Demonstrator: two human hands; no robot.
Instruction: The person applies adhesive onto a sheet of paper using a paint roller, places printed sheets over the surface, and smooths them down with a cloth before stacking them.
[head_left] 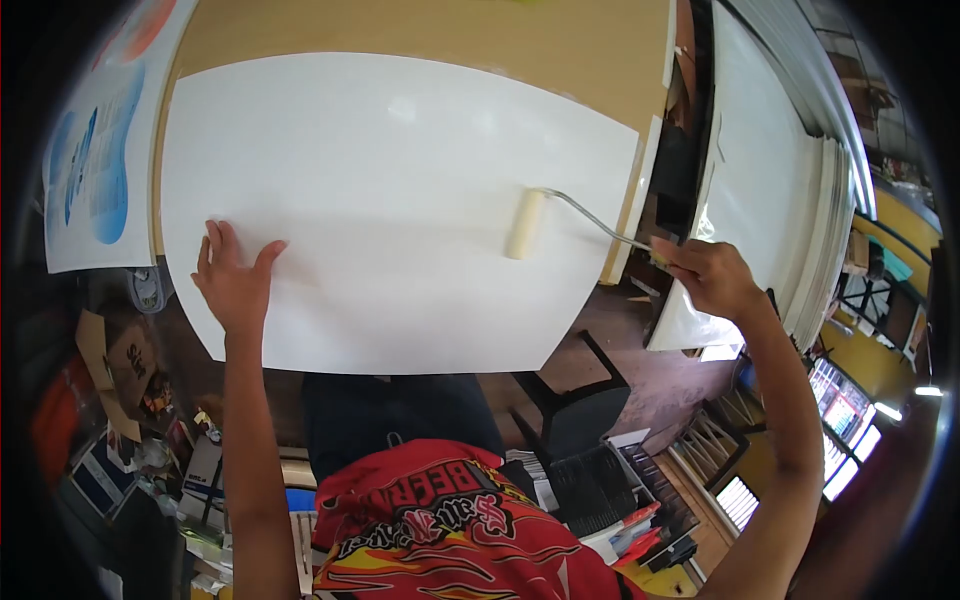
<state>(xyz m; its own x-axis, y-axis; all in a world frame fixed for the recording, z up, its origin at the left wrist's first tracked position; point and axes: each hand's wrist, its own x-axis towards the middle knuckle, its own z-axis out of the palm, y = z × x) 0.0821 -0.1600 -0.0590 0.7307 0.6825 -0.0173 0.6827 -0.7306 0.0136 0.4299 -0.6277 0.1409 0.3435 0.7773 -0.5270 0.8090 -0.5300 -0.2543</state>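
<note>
A large white sheet lies over a tan board, its near edge reaching past the board toward my body. My left hand rests on the left part of the sheet with fingers spread. Off the sheet's right side, my right hand is wrapped round the handle end of a paint roller. The roller's bent metal rod runs left from my fist to a cream sleeve, which appears to touch the sheet right of centre. Most of the handle is hidden by my fingers.
A printed sheet with blue shapes hangs at the left. A black plastic chair stands below the sheet's right corner. White panels lean at the right. An open cardboard box and other clutter sit at lower left.
</note>
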